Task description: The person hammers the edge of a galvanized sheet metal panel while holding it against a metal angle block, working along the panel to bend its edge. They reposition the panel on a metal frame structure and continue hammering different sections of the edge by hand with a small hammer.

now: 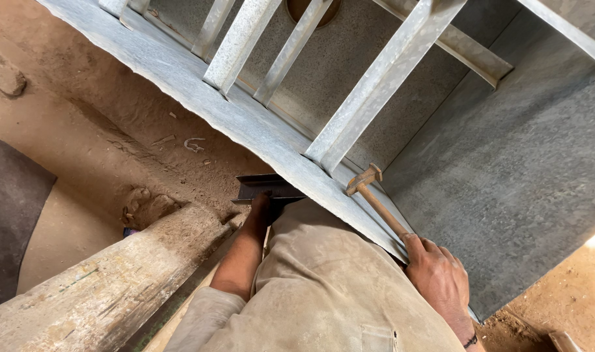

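A: Start close in. What sits nearest?

B: At 6 o'clock, one knee in tan cloth, with a pocket seam low on it. One left hand reaches from the knee toward 11 o'clock and presses on a dark steel bar. Its fingers lie flat on the bar; whether they curl under it I cannot tell.

A: And the other hand?

B: One right hand at 4 o'clock, a dark band on its wrist. Its fingers are closed around the handle of one hammer. The rusty handle runs up toward 12 o'clock, and the head lies on the bent edge of the sheet.

A: How many hammers, then?

B: Just the one. One wooden beam too, at 8 o'clock, paint-flecked, lying on the dirt beside the knee.

A: Farther out?

B: The grey galvanised sheet forms one big box, filling the frame from 12 to 3 o'clock. Four slats cross its opening side by side, a fifth strip at 2 o'clock and another at the top right corner. One round hole shows at 12 o'clock in the back wall.

A: Any labels or packets?

B: I see none to place. One dark mat lies at 9 o'clock, one stone at 10 o'clock.
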